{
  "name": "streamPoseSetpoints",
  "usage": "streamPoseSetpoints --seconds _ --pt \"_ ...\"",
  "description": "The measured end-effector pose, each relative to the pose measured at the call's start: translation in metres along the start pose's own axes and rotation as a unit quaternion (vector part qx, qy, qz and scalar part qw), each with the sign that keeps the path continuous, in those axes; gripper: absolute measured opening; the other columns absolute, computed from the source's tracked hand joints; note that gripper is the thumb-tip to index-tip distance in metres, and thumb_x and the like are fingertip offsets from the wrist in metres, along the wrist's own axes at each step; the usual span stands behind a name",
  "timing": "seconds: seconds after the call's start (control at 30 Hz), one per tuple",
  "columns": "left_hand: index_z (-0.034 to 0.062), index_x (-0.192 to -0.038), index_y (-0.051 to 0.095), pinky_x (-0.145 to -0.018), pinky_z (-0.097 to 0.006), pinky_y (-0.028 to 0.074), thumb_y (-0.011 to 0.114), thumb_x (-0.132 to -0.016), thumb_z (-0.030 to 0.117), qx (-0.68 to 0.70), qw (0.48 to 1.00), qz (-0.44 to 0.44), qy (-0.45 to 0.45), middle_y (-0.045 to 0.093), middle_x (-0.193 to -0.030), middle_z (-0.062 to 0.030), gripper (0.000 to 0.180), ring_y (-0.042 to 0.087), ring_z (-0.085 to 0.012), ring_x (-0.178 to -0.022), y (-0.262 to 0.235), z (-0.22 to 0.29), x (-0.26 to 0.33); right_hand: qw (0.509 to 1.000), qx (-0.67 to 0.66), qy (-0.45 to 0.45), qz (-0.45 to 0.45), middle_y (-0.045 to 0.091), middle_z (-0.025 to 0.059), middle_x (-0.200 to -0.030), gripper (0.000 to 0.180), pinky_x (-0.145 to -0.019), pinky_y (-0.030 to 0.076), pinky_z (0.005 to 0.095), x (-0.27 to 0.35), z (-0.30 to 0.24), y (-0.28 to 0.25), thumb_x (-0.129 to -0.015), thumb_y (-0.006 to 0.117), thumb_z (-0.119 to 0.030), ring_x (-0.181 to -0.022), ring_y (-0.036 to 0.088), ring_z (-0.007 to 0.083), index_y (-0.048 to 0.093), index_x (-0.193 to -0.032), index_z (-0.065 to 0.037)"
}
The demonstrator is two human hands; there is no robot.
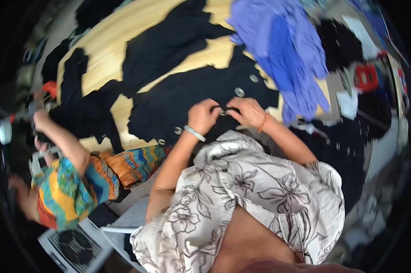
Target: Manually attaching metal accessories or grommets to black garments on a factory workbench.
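Hands [202,117] close together, both in pinch grips on black cloth [182,95]

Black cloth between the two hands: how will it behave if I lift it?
The black cloth would likely be floppy: it lies flat with wavy edges. It would probably sag around the left hand and right hand, which pinch only a small part. The shiny round pieces on it might slide if loose; whether they're attached is unclear.

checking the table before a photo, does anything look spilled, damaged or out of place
Nothing looks plainly spilled or damaged. The purple cloth is slightly untidy, crumpled in a heap at the right of the table, while the black cloth nearby lies flatter.
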State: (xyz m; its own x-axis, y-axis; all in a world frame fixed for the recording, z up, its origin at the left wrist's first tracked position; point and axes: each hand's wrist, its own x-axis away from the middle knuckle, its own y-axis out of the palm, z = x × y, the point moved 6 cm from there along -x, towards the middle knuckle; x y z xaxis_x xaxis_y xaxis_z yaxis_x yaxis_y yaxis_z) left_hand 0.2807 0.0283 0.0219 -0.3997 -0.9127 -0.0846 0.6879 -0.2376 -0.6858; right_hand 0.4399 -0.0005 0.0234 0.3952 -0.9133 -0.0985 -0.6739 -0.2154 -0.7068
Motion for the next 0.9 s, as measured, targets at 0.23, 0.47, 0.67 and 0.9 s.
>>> streamPoseSetpoints --seconds 0.23,0.47,0.67,0.9 --pt "0.0040 -0.089 0.065 -0.069 -0.039 0.049 0.073 -0.077 0.014 -0.121 0.991 0.006 0.050 0.063 -0.082 -0.0121 0.017 0.061 -0.0318 -0.078 0.013 0.028 -0.011 0.985 0.119 0.120 -0.014 0.064 0.0098 -0.095 0.015 -0.071 0.052 0.0447 0.042 0.047 -0.027 -0.085 0.063 -0.020 -0.082 0.066 0.0325 0.066 -0.094 -0.008" --pt "-0.0009 -0.107 0.064 -0.082 -0.044 0.050 0.062 -0.082 0.006 -0.080 0.993 -0.061 0.058 0.061 -0.102 -0.0197 0.026 0.061 -0.0379 -0.094 0.080 0.053 -0.062 0.985 0.067 0.129 0.090 0.063 0.0108 -0.088 0.012 -0.067 0.051 0.0452 0.050 0.037 -0.035 -0.078 0.067 -0.009 -0.078 0.064 0.0347 0.066 -0.089 -0.006" --pt "0.0057 -0.074 0.068 -0.063 -0.038 0.055 0.068 -0.073 0.009 -0.026 0.996 -0.085 -0.005 0.067 -0.069 -0.0148 0.004 0.068 -0.0301 -0.065 0.091 0.031 -0.073 0.985 0.050 0.109 0.128 0.059 0.0120 -0.091 0.012 -0.067 0.050 0.0476 0.046 0.034 -0.036 -0.080 0.064 -0.010 -0.079 0.062 0.0372 0.063 -0.092 -0.007" --pt "-0.0001 -0.084 0.069 -0.050 -0.022 0.046 0.070 -0.079 0.001 0.372 0.888 -0.155 -0.222 0.068 -0.072 -0.0047 0.005 0.060 -0.0088 -0.059 0.118 0.008 -0.063 0.982 0.004 0.131 0.135 0.062 0.0139 -0.090 0.017 -0.066 0.051 0.0452 0.047 0.037 -0.033 -0.076 0.065 -0.001 -0.077 0.062 0.0374 0.061 -0.092 -0.005"
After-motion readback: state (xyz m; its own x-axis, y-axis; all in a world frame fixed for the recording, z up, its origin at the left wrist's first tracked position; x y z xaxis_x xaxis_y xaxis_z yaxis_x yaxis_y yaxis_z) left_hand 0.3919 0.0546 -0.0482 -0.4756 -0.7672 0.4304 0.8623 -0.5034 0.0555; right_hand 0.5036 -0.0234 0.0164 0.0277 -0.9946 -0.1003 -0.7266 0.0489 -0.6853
